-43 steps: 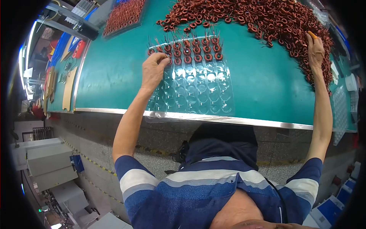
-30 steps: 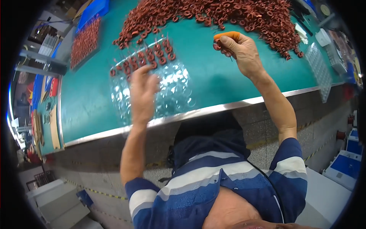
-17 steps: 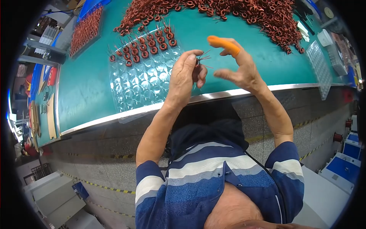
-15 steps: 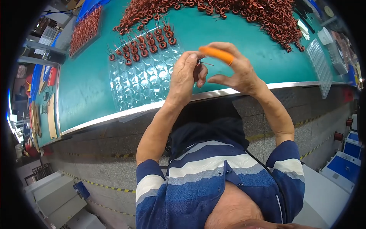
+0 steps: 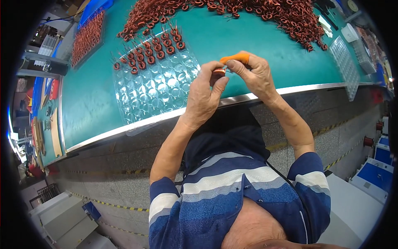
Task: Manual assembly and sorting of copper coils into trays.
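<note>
A copper-wound ring coil [image 5: 219, 71] is pinched between the thumb and fingers of my left hand [image 5: 204, 93], just above the table's front edge. My right hand [image 5: 258, 79] meets it from the right, thumb and index finger pressed together at the coil's thin wire lead [image 5: 229, 70]. An orange finger cot [image 5: 236, 57] covers that index finger. Left of my hands lies a clear blister tray [image 5: 154, 93] with round pockets. Its far rows hold several upright ring coils [image 5: 159, 54] with wires sticking up; the nearer pockets hold none.
A large heap of loose ring coils [image 5: 286, 20] spreads along the far side of the green table [image 5: 93, 108]. A filled coil tray [image 5: 88, 39] stands at the far left. On the right, another clear tray [image 5: 345, 66] overhangs the metal front edge, near a white cup [image 5: 349, 33].
My left hand has turned, bringing the coil into sight. My right hand has come in to the left, and its spread thumb and index finger have closed at the wire. The view has shifted slightly.
</note>
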### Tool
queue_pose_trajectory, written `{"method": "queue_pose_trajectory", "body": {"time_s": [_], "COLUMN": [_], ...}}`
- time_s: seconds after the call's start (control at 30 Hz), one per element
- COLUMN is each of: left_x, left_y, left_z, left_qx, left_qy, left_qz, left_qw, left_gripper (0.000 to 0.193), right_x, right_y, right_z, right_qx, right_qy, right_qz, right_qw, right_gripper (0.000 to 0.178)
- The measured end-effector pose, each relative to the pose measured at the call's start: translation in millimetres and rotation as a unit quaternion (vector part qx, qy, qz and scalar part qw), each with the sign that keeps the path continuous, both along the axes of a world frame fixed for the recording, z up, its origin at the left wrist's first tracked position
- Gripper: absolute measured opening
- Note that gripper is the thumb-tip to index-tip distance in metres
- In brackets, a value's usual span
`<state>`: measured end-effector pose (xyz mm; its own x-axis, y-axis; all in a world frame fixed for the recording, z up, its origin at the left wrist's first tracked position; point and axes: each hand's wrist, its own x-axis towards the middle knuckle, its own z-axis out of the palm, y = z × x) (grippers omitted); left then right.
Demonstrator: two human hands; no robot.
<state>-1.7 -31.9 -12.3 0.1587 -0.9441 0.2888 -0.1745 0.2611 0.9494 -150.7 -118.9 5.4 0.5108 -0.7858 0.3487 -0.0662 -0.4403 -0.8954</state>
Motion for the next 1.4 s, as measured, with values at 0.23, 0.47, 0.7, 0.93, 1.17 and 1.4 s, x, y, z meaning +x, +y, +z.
{"method": "queue_pose_trajectory", "body": {"time_s": [0.23,0.47,0.7,0.93,1.17,1.4], "left_x": [-3,-4,4,8,10,3], "left_y": [1,7,10,9,8,1], "left_z": [16,10,5,20,12,25], "left_qx": [-0.100,-0.037,-0.030,0.021,0.002,-0.027], "left_qy": [-0.138,0.056,0.287,0.221,0.161,0.052], "left_qz": [0.047,0.118,-0.042,-0.030,-0.055,0.023], "left_qw": [0.984,0.991,0.957,0.975,0.985,0.998], "left_gripper": [0.028,0.023,0.023,0.025,0.030,0.027], "right_x": [0,5,11,6,20,17], "right_y": [0,26,16,26,36,38], "right_z": [-1,22,7,-12,-17,2], "right_qx": [0.069,-0.291,0.118,0.193,0.116,0.048], "right_qy": [-0.048,0.030,-0.045,-0.136,-0.074,-0.065], "right_qz": [0.013,-0.090,-0.013,0.005,-0.021,-0.094], "right_qw": [0.996,0.952,0.992,0.972,0.990,0.992], "right_gripper": [0.019,0.012,0.027,0.040,0.031,0.021]}}
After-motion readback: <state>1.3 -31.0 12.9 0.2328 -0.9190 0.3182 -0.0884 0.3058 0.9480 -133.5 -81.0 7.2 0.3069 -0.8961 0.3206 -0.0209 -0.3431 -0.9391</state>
